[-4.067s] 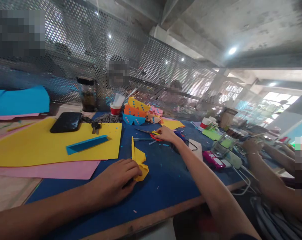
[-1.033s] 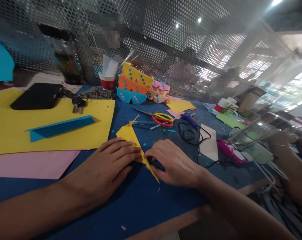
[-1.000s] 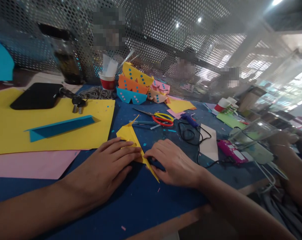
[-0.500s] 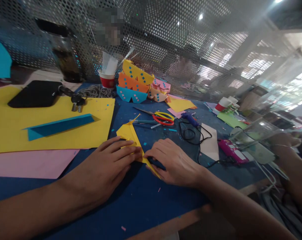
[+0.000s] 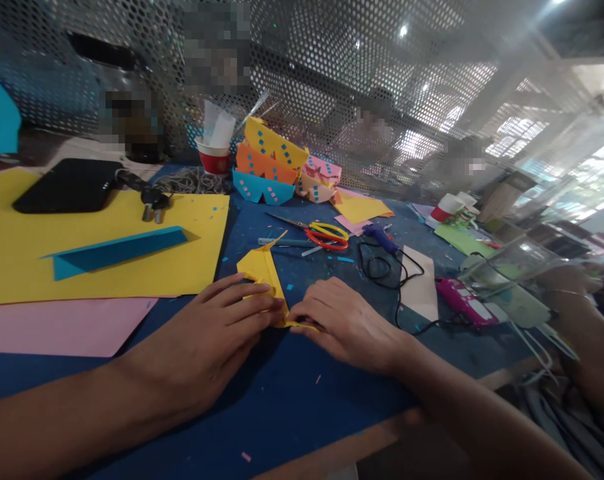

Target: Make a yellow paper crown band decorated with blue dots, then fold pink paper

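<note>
A folded piece of yellow paper [image 5: 262, 267] lies on the blue tabletop between my hands, with a thin curled strip at its far end. Across its near part rest the fingers of my left hand [image 5: 219, 330], holding it down; the thumb is hidden. My right hand [image 5: 349, 323] is closed, its thumb and fingers pinching the narrow near end of the same paper. Beyond lie scissors [image 5: 327, 235] with red and yellow handles. A folded strip of blue paper [image 5: 119, 252] rests on a yellow sheet [image 5: 12, 247] at the left.
Several decorated paper masks [image 5: 265, 187] stand at the back beside a red-and-white paper cup [image 5: 215, 160]. A blue glue gun [image 5: 381, 238] with a black cord lies right of the scissors, near a magenta box [image 5: 466, 303]. Another person's arm [image 5: 577, 320] is at the far right.
The yellow paper has turned slightly, its far end shifting right. Its near end, which pointed down toward me, now lies more sideways under my right fingers.
</note>
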{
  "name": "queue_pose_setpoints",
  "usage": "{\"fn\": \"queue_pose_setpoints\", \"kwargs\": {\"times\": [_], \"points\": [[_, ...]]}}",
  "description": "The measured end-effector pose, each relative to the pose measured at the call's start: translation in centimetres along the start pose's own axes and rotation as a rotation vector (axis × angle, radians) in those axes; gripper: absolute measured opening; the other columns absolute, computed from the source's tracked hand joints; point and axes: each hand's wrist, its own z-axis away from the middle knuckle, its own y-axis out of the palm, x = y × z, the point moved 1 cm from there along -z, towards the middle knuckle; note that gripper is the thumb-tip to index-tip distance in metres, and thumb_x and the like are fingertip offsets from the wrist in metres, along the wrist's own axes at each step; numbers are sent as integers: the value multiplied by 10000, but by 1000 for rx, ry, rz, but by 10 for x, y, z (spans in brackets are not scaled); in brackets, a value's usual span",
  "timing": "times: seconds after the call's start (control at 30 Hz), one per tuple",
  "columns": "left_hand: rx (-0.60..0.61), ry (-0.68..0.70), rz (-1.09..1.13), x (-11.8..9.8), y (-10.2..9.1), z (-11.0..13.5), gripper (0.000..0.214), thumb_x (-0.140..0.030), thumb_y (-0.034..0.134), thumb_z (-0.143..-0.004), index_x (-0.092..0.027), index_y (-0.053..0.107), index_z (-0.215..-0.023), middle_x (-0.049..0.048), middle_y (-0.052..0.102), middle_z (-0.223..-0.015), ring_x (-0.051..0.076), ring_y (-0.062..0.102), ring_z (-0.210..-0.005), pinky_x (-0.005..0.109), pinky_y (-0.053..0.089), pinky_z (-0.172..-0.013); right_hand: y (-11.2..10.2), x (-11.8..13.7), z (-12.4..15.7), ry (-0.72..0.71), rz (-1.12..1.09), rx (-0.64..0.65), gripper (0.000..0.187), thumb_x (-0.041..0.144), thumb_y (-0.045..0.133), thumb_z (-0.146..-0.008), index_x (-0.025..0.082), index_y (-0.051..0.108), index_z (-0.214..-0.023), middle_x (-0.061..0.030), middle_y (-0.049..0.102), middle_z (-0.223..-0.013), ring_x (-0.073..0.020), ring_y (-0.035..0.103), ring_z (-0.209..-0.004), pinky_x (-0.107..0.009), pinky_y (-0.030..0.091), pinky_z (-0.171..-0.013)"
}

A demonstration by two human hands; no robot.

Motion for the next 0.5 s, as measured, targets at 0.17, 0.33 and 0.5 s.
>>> {"fn": "queue_pose_setpoints", "kwargs": {"times": [0.17,0.33,0.5], "points": [[-12,1,33,-1,-1,-1,486,-111,514,-982,-296,640,-1413,8,724,-1404,221,637,-1317,445,398,-1229,1,0,-1,12,-30,-17,227,337,508,-1103,183,674,-1122,-66,701,-1004,-202,609,-967,-343,417,-864],[-1,15,28,-2,-2,0,471,-118,503,-991,-274,636,-1414,20,705,-1433,218,623,-1336,436,381,-1237,4,-1,-3,70,-141,-52,211,356,547,-1089,186,669,-1060,-54,719,-1006,-192,633,-965,-331,428,-869],[1,5,26,-3,-2,1,481,-107,505,-983,-275,640,-1413,16,706,-1433,228,609,-1356,442,372,-1245,10,-4,-4,155,-190,-81,203,369,602,-1063,193,648,-972,-40,697,-962,-181,625,-909,-319,424,-818]]}}
